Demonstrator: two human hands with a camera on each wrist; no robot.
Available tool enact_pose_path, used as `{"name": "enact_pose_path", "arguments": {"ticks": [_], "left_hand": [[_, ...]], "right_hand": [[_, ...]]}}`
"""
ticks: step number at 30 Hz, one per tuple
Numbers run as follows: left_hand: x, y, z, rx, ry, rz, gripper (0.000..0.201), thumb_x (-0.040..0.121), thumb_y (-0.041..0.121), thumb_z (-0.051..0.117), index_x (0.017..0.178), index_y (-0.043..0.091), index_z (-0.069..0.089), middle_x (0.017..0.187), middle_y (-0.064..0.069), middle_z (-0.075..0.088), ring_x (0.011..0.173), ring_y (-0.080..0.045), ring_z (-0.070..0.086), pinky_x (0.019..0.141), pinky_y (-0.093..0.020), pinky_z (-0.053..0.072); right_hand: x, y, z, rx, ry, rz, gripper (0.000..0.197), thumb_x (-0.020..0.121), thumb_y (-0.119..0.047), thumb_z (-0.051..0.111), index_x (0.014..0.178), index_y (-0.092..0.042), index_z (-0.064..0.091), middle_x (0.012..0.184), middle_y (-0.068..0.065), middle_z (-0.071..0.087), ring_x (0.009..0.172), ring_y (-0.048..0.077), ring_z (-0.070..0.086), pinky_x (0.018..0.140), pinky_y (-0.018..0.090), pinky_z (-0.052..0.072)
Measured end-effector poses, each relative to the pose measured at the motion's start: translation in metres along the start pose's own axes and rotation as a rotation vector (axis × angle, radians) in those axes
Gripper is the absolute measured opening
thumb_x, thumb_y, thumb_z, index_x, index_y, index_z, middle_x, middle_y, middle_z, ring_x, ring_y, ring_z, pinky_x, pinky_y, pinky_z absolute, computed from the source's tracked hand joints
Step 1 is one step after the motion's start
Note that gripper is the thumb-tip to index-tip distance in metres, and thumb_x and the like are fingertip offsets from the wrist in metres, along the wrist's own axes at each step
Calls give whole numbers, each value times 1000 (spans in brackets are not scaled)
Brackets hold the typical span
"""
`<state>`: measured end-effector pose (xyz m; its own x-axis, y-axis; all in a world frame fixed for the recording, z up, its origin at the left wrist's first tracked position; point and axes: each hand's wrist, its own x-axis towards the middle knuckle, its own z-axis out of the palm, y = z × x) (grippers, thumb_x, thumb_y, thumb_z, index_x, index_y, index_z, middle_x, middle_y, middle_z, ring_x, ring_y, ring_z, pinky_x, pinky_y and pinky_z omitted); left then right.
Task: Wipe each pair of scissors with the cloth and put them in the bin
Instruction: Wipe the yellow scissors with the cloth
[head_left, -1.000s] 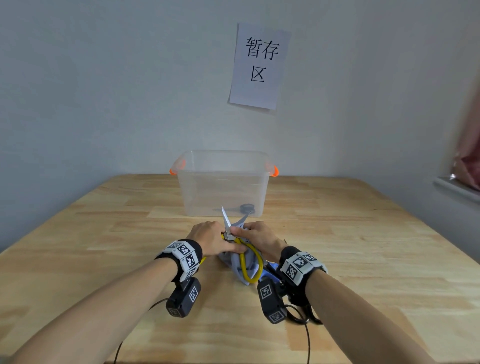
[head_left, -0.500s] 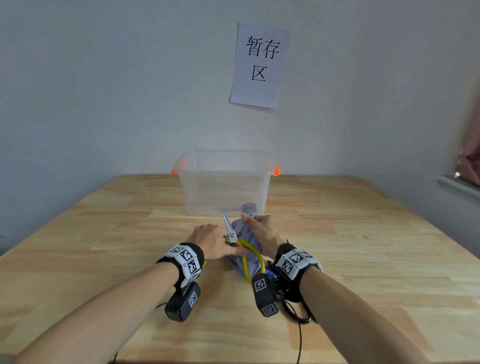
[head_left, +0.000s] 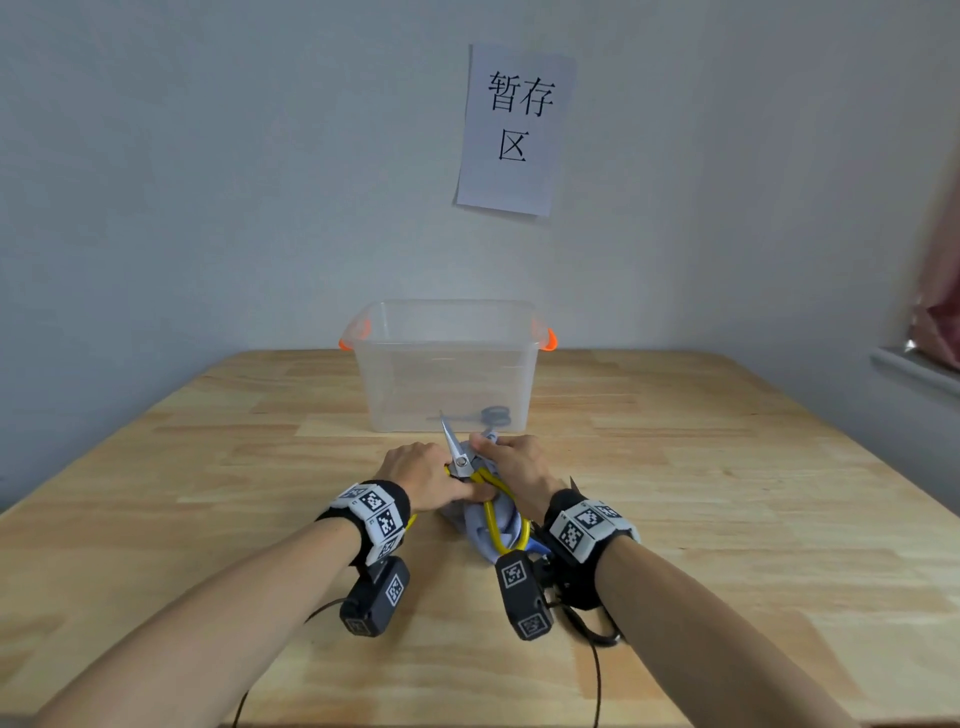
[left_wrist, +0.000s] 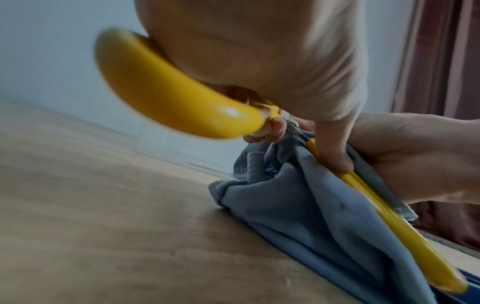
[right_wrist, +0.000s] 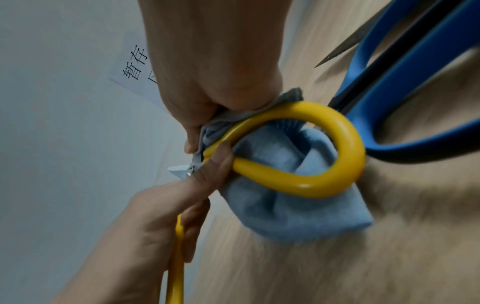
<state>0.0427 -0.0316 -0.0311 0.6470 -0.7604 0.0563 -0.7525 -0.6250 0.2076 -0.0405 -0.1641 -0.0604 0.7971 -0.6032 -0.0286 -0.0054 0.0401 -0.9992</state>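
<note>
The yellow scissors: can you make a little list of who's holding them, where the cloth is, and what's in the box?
yellow scissors: open, blades pointing up
left hand: grips a yellow handle
right hand: holds the blue cloth against one blade
clear bin: one dark pair of scissors inside
blue scissors: lying on the table beside the right wrist

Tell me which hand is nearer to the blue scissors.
Right. The right hand grips the cloth just beside the blue scissors; the left hand, holding the yellow scissors, is beyond the cloth.
</note>
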Motion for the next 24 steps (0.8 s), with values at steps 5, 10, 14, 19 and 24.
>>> {"name": "enact_pose_path", "arguments": {"ticks": [5,10,14,19,24], "left_hand": [[-3,5,-3,-19,-15,0,65,65,86,63,60,23,46,64,4,53,67,-21,54,55,-32,33],[-3,5,-4,-27,-30,-3,66,65,85,64,58,22,45,62,4,52,64,-19,51,54,-32,32],[-3,3,-3,-68,-34,-12,67,66,83,65,57,20,44,60,4,49,62,-19,49,54,-32,30],[-5,2,-7,-104,-25,-7,66,66,82,66,56,20,46,59,3,50,59,-19,47,53,-32,30],[-8,-2,-8,-112,-40,-13,67,65,84,65,59,19,47,61,3,51,59,-19,47,54,-33,31]], "right_hand": [[14,4,0,8,84,-41,43,82,-41,73,82,2,75,79,24,65,72,28,58,68,44,49],[26,9,-4,2,102,-43,57,77,-45,74,87,11,71,86,31,68,75,28,60,70,43,50],[15,-3,-2,-9,84,-55,48,85,-40,72,83,7,72,88,33,68,73,25,60,69,39,50],[6,-15,-5,-24,128,-51,31,96,-24,65,70,-6,67,67,8,58,62,17,53,59,28,44],[5,-20,-6,72,185,-40,25,97,-16,64,82,3,68,74,13,64,66,20,60,59,26,51]]}}
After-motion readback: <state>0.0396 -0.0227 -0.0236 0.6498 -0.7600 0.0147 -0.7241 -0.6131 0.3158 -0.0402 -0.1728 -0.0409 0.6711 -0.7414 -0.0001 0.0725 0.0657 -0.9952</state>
